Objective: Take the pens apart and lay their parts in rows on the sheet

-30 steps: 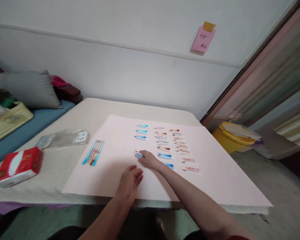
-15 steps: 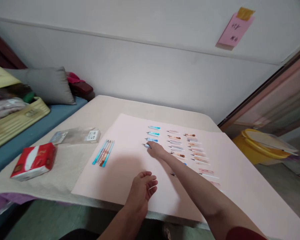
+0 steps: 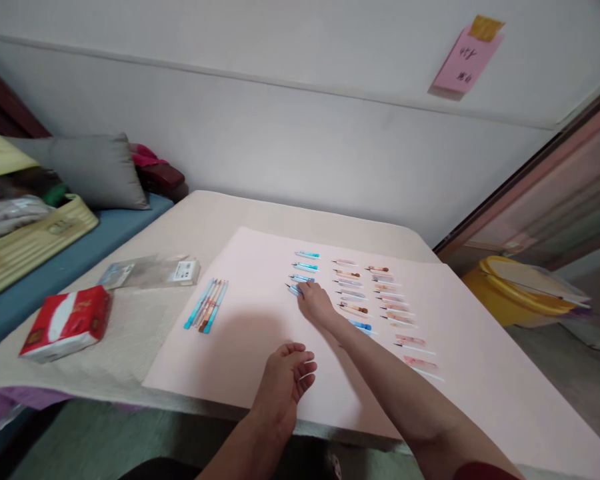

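A short, slim blue plastic pen piece (image 3: pixel 293 289) with a dark pointed tip lies on the smooth pale pink paper sheet (image 3: pixel 240 333), just near of three similar blue pieces (image 3: pixel 307 267). The right hand (image 3: pixel 316 301) pinches its right end with closed fingertips. The left hand (image 3: pixel 283 383) rests nearer on the sheet, fingers loosely curled and empty. The handwriting on the pink paper wall note (image 3: pixel 464 60) is unreadable.

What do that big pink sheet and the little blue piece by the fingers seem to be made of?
The pink sheet looks like matte paper or thin card: flat, no shine, crisp edges. The blue piece at the right hand seems glossy plastic with a dark tip; too small to be sure.
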A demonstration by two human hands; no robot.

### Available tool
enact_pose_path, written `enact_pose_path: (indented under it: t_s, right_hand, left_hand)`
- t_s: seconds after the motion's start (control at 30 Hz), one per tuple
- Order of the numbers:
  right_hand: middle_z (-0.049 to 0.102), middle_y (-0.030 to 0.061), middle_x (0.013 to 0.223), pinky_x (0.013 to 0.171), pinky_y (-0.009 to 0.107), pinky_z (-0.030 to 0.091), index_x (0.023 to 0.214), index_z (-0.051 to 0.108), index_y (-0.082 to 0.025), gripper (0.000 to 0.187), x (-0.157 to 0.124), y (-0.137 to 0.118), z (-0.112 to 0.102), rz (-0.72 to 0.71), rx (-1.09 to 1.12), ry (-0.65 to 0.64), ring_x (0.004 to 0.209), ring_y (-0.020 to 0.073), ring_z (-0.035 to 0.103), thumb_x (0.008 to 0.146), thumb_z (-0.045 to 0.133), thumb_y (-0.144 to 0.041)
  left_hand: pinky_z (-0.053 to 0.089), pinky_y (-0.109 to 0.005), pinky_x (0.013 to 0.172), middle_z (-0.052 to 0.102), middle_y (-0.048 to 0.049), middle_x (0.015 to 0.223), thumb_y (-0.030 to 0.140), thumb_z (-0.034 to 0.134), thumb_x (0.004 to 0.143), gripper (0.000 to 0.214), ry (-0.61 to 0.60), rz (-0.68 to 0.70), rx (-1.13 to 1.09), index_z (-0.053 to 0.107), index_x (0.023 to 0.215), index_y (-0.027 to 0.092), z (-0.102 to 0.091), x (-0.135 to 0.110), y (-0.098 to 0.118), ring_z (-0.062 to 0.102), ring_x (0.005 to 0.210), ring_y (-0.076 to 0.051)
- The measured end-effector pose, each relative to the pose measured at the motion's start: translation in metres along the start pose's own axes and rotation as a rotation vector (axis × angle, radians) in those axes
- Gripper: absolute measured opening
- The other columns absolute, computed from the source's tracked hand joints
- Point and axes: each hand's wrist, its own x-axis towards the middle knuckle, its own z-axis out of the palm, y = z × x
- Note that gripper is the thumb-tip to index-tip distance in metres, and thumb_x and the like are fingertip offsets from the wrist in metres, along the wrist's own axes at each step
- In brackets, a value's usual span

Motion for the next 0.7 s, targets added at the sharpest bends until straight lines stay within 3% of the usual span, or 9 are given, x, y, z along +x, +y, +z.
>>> enact_pose_path:
  t_s: [0.53,0.7]
  right_hand:
    - [0.055,0.0098,0.116,0.082,0.032,0.031,0.118,0.05,-0.02,0.032,-0.005,0.006,-0.007,-0.17,-0.034,0.055,0.105,0.0223,0.042,0.089,0.037,-0.016]
    - [0.054,0.0114,0.113,0.085,0.033,0.03,0.112,0.053,-0.018,0.028,-0.013,-0.016,-0.01,-0.211,0.037,0.136,0.103,0.0224,0.044,0.089,0.037,-0.018]
  left_hand:
    - [0.043,-0.02,0.057,0.065,-0.0044,0.076,0.013,0.069,0.057,0.027,-0.023,-0.008,-0.004,0.055,0.08,0.017,0.001,-0.005,0.004,0.06,0.061,-0.01]
    - [0.043,-0.021,0.055,0.065,-0.0063,0.081,0.016,0.068,0.06,0.024,-0.024,-0.007,-0.01,0.056,0.08,0.016,0.002,-0.007,0.005,0.06,0.061,-0.011]
